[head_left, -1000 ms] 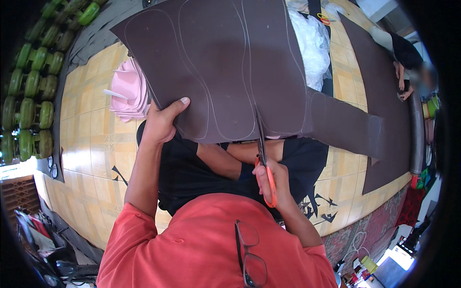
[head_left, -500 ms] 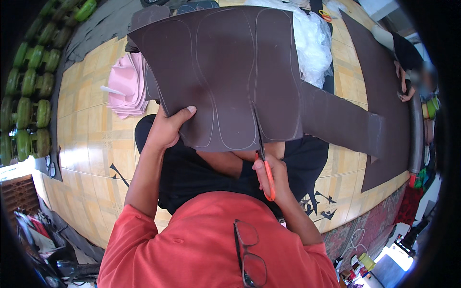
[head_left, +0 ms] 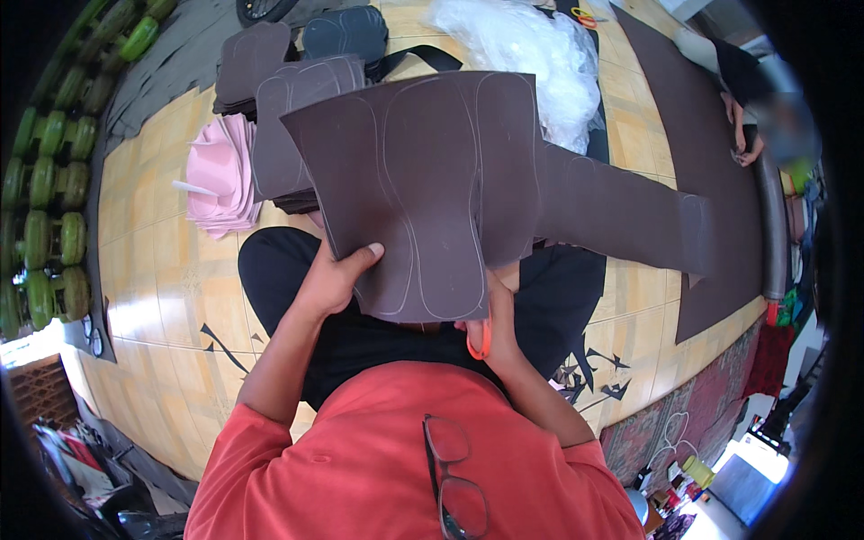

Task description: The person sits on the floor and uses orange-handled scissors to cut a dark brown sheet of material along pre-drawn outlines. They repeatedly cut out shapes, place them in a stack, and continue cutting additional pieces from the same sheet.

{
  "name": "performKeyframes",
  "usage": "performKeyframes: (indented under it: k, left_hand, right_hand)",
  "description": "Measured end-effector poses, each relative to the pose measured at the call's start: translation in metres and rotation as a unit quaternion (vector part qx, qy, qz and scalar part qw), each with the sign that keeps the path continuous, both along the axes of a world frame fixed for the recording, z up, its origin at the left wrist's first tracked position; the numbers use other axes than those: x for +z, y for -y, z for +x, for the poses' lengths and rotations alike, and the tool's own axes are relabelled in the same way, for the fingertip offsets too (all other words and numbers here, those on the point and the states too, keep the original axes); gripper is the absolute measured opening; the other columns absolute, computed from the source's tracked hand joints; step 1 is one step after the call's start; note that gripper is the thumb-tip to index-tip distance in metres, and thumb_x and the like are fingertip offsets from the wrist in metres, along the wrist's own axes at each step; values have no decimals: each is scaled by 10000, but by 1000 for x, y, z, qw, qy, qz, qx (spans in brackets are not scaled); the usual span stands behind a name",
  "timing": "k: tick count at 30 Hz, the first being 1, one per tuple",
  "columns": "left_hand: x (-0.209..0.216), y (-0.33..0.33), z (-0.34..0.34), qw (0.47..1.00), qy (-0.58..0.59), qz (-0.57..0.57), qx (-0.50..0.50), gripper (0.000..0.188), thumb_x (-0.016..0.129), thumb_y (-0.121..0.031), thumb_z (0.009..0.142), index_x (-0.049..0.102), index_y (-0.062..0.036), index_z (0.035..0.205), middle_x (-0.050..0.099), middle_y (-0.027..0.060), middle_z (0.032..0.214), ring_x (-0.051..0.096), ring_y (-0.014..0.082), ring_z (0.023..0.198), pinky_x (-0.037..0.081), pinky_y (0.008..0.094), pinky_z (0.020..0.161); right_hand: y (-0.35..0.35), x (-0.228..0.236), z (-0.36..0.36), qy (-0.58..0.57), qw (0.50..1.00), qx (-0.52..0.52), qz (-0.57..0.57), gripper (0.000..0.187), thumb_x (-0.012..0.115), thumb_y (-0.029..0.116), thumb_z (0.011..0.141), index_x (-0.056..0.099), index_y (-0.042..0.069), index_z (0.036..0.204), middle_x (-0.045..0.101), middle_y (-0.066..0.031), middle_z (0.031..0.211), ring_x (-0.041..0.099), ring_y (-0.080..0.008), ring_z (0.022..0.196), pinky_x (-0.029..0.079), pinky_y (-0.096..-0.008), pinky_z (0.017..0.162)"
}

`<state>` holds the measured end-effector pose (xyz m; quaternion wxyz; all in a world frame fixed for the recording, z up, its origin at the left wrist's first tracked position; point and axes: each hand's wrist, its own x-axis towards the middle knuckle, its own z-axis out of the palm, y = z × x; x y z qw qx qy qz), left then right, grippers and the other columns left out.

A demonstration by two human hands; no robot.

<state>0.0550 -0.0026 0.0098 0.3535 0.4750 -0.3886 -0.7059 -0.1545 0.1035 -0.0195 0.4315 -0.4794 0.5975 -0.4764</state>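
Note:
A dark brown sheet [head_left: 432, 180], drawn with pale sole-shaped outlines, is held up over my lap. My left hand [head_left: 335, 281] pinches its lower left edge, thumb on top and fingers hidden underneath. At the lower right edge, my right hand [head_left: 502, 315] grips scissors by their orange handles [head_left: 486, 340]. The sheet hides most of their blades. A cut runs up between two outlines, and the piece to its right sits slightly apart at the bottom. Behind the sheet's left side stands a stack of brown outlined pieces [head_left: 292, 85].
Pink sheets [head_left: 220, 180] are piled at left, near more dark stacks [head_left: 345, 36]. Clear plastic [head_left: 540, 72] lies at the back. A long brown strip [head_left: 621, 211] extends right toward a large sheet [head_left: 720, 270], where another person's hands [head_left: 745, 148] work. Dark offcuts [head_left: 616, 389] litter the tiles.
The brown sheet has come down toward my body, uncovering the stacks behind it. My right hand and the scissors have shifted left against its lower edge, and the cut has parted wider.

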Motion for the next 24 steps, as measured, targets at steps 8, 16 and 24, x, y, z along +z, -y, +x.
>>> performKeyframes:
  k: [8,16,24]
  left_hand:
    - [-7,-14,-11,995,-61,74,2,534,646,4,804,432,-16,1292,560,117,1183,552,249,1082,440,398,953]
    - [-11,-21,-10,994,-69,86,1,497,636,25,797,461,-22,1260,578,119,1140,576,250,1057,471,401,925]
    - [-7,-27,-3,993,-46,111,-5,494,658,8,776,489,-24,1239,590,110,1122,586,249,1032,473,407,916]
  right_hand:
    - [0,17,3,47,995,-8,85,340,485,146,892,507,-49,1169,621,-113,963,593,-178,885,473,-285,771]
    - [2,5,11,44,996,-69,23,157,596,45,828,524,-13,954,607,-144,807,608,-229,705,482,-337,654]
    - [6,12,6,-26,998,-64,-6,229,489,202,972,506,-2,869,590,-121,740,600,-231,669,460,-338,609]
